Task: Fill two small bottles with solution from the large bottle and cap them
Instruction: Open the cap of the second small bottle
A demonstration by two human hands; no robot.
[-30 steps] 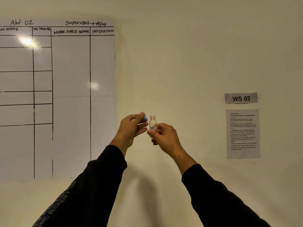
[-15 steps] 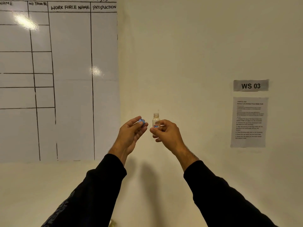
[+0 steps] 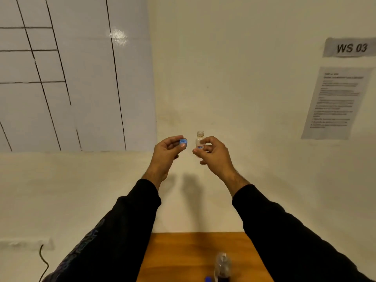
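Bottle (image 3: 199, 141) uncapped, upright, pinched in right hand (image 3: 213, 154) above the table (image 3: 183, 251); blue cap (image 3: 183, 142) pinched in left hand (image 3: 165, 152) at its 9 o'clock, apart; tilting risked spilling.

A glossy whiteboard (image 3: 77, 74), a matt wall (image 3: 234, 68), paper notices (image 3: 337, 102), and a smooth wooden table (image 3: 183, 255).

A glossy white ruled wallboard (image 3: 77, 78) hangs left; a grey "WS 03" sign (image 3: 350, 47) tops a printed paper sheet (image 3: 336, 102) (text unreadable); possibly a dark cable (image 3: 43, 263) trails below.
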